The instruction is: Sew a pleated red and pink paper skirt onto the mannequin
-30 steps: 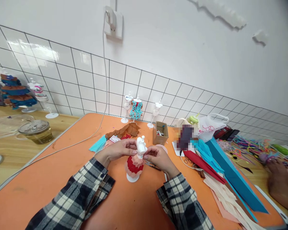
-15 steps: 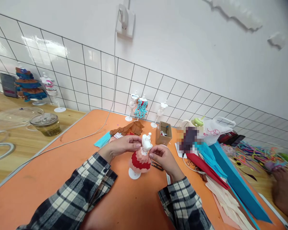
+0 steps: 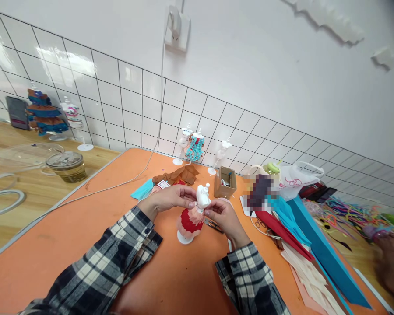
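Observation:
A small white mannequin [image 3: 202, 195] in a red and pink paper dress [image 3: 188, 221] stands tilted on its round base on the orange table [image 3: 68, 245]. My left hand [image 3: 170, 197] grips the figure at its upper body from the left, fingers curled. My right hand [image 3: 221, 214] pinches the pink paper at the waist from the right. Both sleeves are black and white plaid.
Behind stand three small mannequins [image 3: 195, 146], brown paper [image 3: 179, 174], a cardboard box [image 3: 226, 181], and a white cable [image 3: 144, 166]. Blue, red and cream paper sheets [image 3: 302, 236] lie at right. A glass jar [image 3: 66, 166] sits left. Another person's hand [image 3: 390, 262] is far right.
The view has shifted slightly. My hands have kept hold of the figure, and the right hand's pinch stays at the waist; the figure leans a little more.

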Demonstrator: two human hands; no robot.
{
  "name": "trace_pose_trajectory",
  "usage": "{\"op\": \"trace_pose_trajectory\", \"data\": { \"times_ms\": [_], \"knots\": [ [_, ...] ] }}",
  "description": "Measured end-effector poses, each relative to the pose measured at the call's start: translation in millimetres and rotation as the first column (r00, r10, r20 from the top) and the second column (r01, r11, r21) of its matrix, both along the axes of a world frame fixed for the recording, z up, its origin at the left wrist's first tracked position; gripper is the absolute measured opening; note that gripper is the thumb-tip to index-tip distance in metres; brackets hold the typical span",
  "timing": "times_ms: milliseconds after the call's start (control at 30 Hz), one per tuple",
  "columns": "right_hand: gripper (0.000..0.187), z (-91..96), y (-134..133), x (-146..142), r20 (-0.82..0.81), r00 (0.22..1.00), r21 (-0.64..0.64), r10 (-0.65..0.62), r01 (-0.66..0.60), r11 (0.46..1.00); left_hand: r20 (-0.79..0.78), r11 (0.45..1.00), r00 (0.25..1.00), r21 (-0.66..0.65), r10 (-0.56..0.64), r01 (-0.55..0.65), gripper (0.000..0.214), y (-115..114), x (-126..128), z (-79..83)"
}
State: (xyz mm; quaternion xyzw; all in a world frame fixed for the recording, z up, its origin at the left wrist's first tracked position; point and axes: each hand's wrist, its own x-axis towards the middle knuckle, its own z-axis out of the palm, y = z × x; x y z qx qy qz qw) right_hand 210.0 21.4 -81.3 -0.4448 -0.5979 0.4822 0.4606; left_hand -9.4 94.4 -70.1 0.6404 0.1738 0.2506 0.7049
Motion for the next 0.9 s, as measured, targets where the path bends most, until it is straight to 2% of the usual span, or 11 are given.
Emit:
{"op": "trace_pose_trajectory", "data": {
  "times_ms": [200, 333, 533, 633, 800, 900],
  "knots": [
    [0.034, 0.4, -1, -7, -0.071, 0.997, -0.009, -0.039, 0.039, 0.999, 0.022, 1.000, 1.000, 0.013, 0.006, -0.007, 0.040, -2, 1, -2.5],
    [0.051, -4.7, 1, -8, -0.123, 0.992, -0.027, -0.026, 0.023, 0.999, 0.061, 1.000, 0.998, -0.007, 0.029, -0.029, 0.056, 0, 2, -7.9],
    [0.054, -8.4, 3, -7, -0.025, 0.997, -0.053, 0.071, -0.072, 0.996, 0.039, 0.999, 0.998, -0.011, 0.054, -0.053, 0.073, 3, 0, -9.9],
    [0.046, -3.3, 2, -9, 0.009, 0.991, -0.015, 0.137, -0.136, 0.991, -0.017, 0.995, 0.995, -0.008, 0.096, -0.096, 0.082, 4, -1, -6.4],
    [0.045, 5.3, 1, -10, 0.057, 0.994, 0.015, 0.096, -0.097, 0.995, -0.097, 0.988, 0.983, 0.012, 0.153, -0.153, 0.085, 2, 1, 0.1],
    [0.044, 4.1, 2, -7, 0.084, 0.994, 0.046, 0.073, -0.077, 0.996, -0.136, 0.980, 0.970, 0.024, 0.200, -0.198, 0.077, -2, 2, 6.1]
  ]
}}
